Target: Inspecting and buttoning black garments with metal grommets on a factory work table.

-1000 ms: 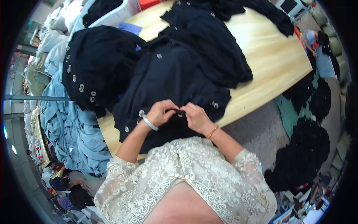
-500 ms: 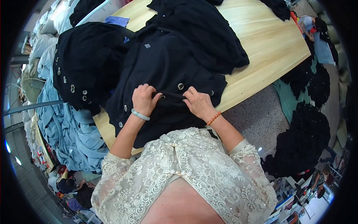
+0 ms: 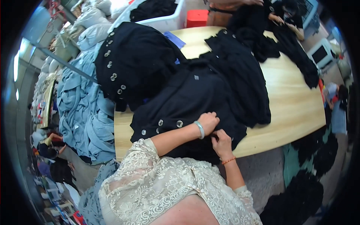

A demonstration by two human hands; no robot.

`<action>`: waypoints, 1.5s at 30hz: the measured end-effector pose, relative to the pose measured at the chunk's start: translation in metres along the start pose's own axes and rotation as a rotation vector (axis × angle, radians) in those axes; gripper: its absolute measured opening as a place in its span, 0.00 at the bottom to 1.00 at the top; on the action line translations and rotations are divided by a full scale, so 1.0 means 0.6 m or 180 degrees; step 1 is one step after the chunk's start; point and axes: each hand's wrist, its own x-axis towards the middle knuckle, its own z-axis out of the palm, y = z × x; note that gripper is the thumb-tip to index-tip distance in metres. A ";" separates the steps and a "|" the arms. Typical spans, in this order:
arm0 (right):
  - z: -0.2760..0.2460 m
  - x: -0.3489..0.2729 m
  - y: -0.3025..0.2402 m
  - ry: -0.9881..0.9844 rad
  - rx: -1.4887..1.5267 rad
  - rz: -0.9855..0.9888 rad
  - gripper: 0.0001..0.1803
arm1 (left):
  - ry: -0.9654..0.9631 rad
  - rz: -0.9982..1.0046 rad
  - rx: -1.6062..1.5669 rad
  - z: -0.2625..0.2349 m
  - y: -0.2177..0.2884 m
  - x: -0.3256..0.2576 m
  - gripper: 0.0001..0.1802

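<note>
A dark navy garment (image 3: 191, 101) with round silver buttons lies spread on a light wooden table (image 3: 296, 108). My left hand (image 3: 208, 122), with a pale bangle on the wrist, presses on the garment near its lower right edge with the fingers curled. My right hand (image 3: 221, 143), with an orange cord bracelet, pinches the fabric just below the left hand. The two hands are nearly touching. What lies between the fingers is too small to tell.
A heap of black buttoned garments (image 3: 131, 63) rises at the table's left end, and more black cloth (image 3: 240, 60) lies behind. Light blue fabric (image 3: 84, 112) is piled beside the table on the left. Another person's hands (image 3: 279, 18) work at the far end. Black clothes (image 3: 300, 195) lie on the floor.
The view has swung and the hands have come together: my left hand moved right along the garment toward my right hand, which now pinches the edge just below it.
</note>
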 end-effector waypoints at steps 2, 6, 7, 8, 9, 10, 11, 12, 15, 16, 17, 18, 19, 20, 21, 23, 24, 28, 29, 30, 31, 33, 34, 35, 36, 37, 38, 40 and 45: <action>0.002 0.001 0.000 0.0000 -0.0078 -0.0018 0.07 | 0.0156 0.0132 0.0047 0.001 0.004 -0.010 0.11; 0.003 0.004 -0.001 -0.0227 -0.0215 -0.0056 0.08 | 0.0002 -0.0032 0.0150 0.002 0.010 -0.015 0.11; 0.001 0.004 -0.003 -0.0224 -0.0185 -0.0197 0.08 | -0.0004 -0.0131 0.0144 0.001 0.009 -0.015 0.10; 0.000 0.004 -0.005 -0.0180 -0.0149 -0.0206 0.08 | -0.0141 -0.0342 -0.0209 0.000 0.005 -0.015 0.10; -0.002 0.003 -0.007 -0.0168 -0.0158 -0.0125 0.08 | -0.0326 -0.0466 -0.0699 -0.002 0.001 -0.015 0.10; -0.005 0.003 -0.010 -0.0121 -0.0238 -0.0210 0.08 | -0.0467 -0.0804 -0.1454 -0.004 -0.005 -0.015 0.09; -0.007 0.003 -0.014 -0.0088 -0.0195 -0.0350 0.08 | -0.0392 -0.0910 -0.1906 -0.006 -0.012 -0.019 0.09; -0.008 0.003 -0.018 0.0061 -0.0220 -0.0334 0.09 | -0.0344 -0.0947 -0.2469 -0.008 -0.018 -0.020 0.09; -0.012 0.005 -0.029 0.0365 -0.0083 -0.0102 0.14 | -0.0300 -0.1300 -0.3456 -0.013 -0.027 -0.024 0.07; -0.014 0.007 -0.031 0.0390 -0.0064 0.0035 0.16 | -0.0396 -0.1465 -0.4067 -0.015 -0.028 -0.024 0.07; -0.015 0.009 -0.031 0.0548 -0.0183 -0.0184 0.20 | -0.0371 -0.1414 -0.4196 -0.017 -0.027 -0.024 0.05; -0.016 0.010 -0.031 0.0539 -0.0188 -0.0232 0.20 | -0.0328 -0.1443 -0.4174 -0.019 -0.027 -0.026 0.05; -0.018 0.011 -0.029 0.0438 -0.0317 -0.0336 0.21 | -0.0272 -0.1386 -0.4058 -0.022 -0.026 -0.029 0.06; -0.018 0.010 -0.027 0.0346 -0.0476 -0.0363 0.22 | -0.0290 -0.1248 -0.3990 -0.026 -0.024 -0.031 0.07; -0.019 0.009 -0.025 0.0348 -0.0463 -0.0434 0.22 | -0.0248 -0.1147 -0.3717 -0.029 -0.023 -0.035 0.10; -0.021 0.003 -0.020 0.0058 -0.0637 -0.0171 0.22 | -0.0533 -0.0580 -0.3458 -0.036 -0.024 -0.050 0.18; -0.023 0.003 -0.016 0.0003 -0.0515 -0.0061 0.21 | -0.0594 -0.0253 -0.3095 -0.037 -0.022 -0.059 0.22; -0.034 0.004 -0.011 -0.0365 -0.0113 -0.0083 0.17 | 0.0285 0.0081 -0.1915 -0.030 -0.010 -0.082 0.12; -0.037 0.005 -0.011 -0.0458 -0.0132 -0.0109 0.16 | 0.0398 -0.0030 -0.2010 -0.027 -0.006 -0.085 0.11; -0.038 0.008 -0.012 -0.0442 -0.0123 -0.0161 0.15 | 0.0432 -0.0016 -0.2117 -0.025 -0.006 -0.085 0.11; -0.040 0.009 -0.013 -0.0411 -0.0102 -0.0212 0.15 | 0.0441 -0.0120 -0.2163 -0.024 -0.006 -0.086 0.10; -0.037 0.010 -0.018 -0.0385 -0.0250 -0.0198 0.14 | 0.0537 -0.0243 -0.2185 -0.023 -0.003 -0.086 0.10; -0.033 0.011 -0.020 -0.0289 -0.0403 -0.0374 0.13 | 0.0543 -0.0314 -0.2129 -0.024 -0.002 -0.086 0.09; -0.032 0.013 -0.021 -0.0154 -0.0409 -0.0556 0.14 | 0.0633 -0.0246 -0.2135 -0.025 -0.003 -0.087 0.09; -0.031 0.014 -0.021 -0.0140 -0.0503 -0.0549 0.14 | 0.0631 -0.0188 -0.2176 -0.026 -0.003 -0.086 0.08; -0.032 0.014 -0.022 -0.0005 -0.0367 -0.0611 0.14 | 0.0708 -0.0188 -0.2145 -0.027 -0.002 -0.088 0.07; -0.034 0.015 -0.022 -0.0046 -0.0163 -0.0607 0.13 | 0.0693 -0.0115 -0.2139 -0.029 -0.004 -0.087 0.07; -0.044 0.014 -0.024 -0.0142 0.0243 -0.0504 0.11 | 0.0660 -0.0062 -0.2389 -0.035 -0.006 -0.087 0.07; -0.065 0.009 -0.031 -0.0687 0.1721 0.0751 0.06 | 0.0537 -0.0210 -0.2948 -0.064 -0.011 -0.091 0.07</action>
